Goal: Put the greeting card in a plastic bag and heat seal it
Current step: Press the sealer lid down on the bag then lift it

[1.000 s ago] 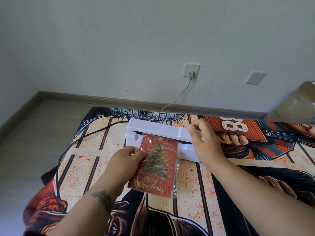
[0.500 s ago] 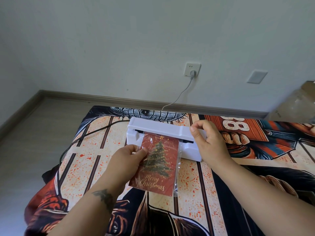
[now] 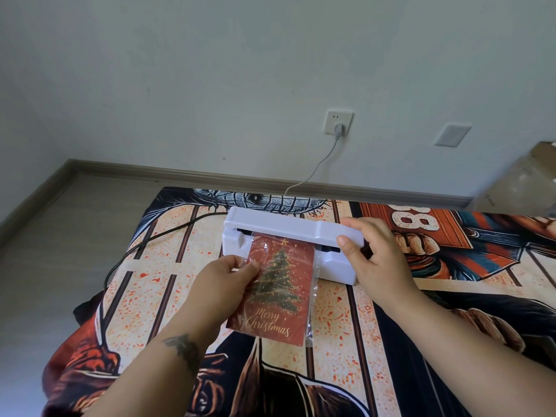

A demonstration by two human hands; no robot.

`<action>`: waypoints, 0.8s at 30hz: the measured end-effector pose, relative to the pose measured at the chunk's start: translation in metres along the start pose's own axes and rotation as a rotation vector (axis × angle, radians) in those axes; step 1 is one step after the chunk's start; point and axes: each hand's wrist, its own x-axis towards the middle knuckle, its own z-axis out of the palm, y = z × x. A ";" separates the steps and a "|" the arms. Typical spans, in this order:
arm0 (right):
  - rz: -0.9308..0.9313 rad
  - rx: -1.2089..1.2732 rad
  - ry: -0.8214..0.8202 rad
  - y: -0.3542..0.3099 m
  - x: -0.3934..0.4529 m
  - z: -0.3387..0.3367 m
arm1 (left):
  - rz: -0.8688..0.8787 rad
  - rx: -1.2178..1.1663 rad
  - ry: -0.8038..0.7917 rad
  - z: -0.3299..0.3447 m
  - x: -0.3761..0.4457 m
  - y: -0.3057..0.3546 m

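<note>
Sealing underway: left hand pinching the bagged greeting card with the plastic bag mouth tucked in the heat sealer, right hand gripping its lid end, probably pressing down next.

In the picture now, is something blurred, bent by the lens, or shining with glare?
Head view: the cardboard box at the right edge is blurred; the baseboard bends from wide-angle distortion; the plastic bag over the greeting card shows light glare; the hands and the heat sealer are sharp in soft daylight.
</note>
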 end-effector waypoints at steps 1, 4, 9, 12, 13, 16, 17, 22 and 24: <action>-0.002 0.002 0.003 0.000 -0.001 0.000 | -0.001 0.001 -0.001 0.000 0.000 0.000; -0.012 0.022 0.007 0.001 -0.003 -0.002 | -0.002 -0.006 0.000 0.000 0.000 0.001; -0.036 0.054 0.034 -0.002 -0.004 -0.005 | -0.001 -0.004 0.002 0.000 -0.001 0.001; -0.004 0.084 0.036 -0.004 -0.004 -0.006 | -0.001 -0.004 0.003 0.000 -0.001 0.001; 0.010 0.099 0.039 -0.004 -0.004 -0.006 | 0.000 -0.001 0.003 0.000 -0.001 0.001; 0.045 0.158 0.053 -0.007 -0.006 -0.007 | -0.001 0.002 0.006 0.000 -0.002 0.001; 0.045 0.182 0.063 -0.009 -0.006 -0.007 | 0.001 0.000 0.010 0.000 -0.001 0.001; 0.085 0.262 0.133 -0.015 -0.005 -0.006 | 0.011 0.020 0.020 0.000 -0.001 0.001; 0.112 0.290 0.154 -0.017 -0.005 -0.006 | 0.014 0.022 0.019 0.000 -0.001 0.001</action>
